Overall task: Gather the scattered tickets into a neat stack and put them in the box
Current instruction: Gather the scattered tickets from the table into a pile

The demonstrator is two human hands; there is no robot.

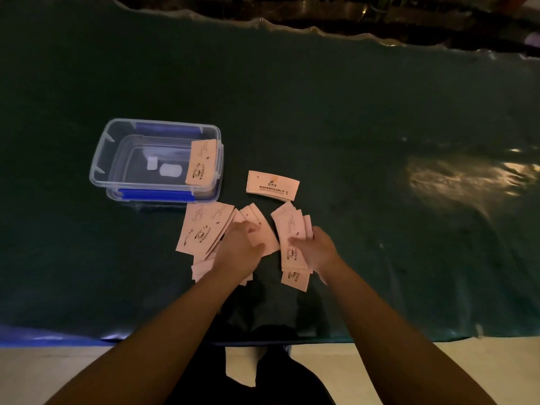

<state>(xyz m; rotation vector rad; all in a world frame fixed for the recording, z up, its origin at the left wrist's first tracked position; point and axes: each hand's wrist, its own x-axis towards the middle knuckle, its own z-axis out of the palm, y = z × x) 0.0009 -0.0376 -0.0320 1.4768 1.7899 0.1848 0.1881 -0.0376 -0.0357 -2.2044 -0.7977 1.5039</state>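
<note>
A: Surface? Log materials first.

B: Dark green table cover (350, 127), glossy and wrinkled, with a glare patch well to the right of the right hand. Its wavy far edge runs across the top; the near edge lies just below both forearms.

A: Hands?

B: Left hand (238, 249) lies palm down, fingers spread flat, pressing on a fanned pile of tickets (204, 229). Not curled round anything. Right hand (314, 248) is also flat and loosely opened, fingers resting on top of a second overlapping bunch of tickets (289, 223); I cannot tell whether the thumb pinches an edge.

A: Ticket description?

B: Thin pale-pink paper slips, rectangular, matte, printed with a coffee-cup drawing and small text. The 2 bunches nearly touch between the hands. More slips poke out under the left wrist and below the right hand.

A: Strays?

B: 1 single ticket (272, 185) lies alone just beyond the fingertips, between both hands and farther out, printed side up.

A: Box?

B: Clear plastic box (99, 159), rounded corners, blue clip handles on its long sides, beyond and left of the left hand, near the left pile. 1 ticket in the box (201, 162) leans against its right wall.

A: Free room?

B: Wide bare cover right of the right hand and beyond the box.
</note>
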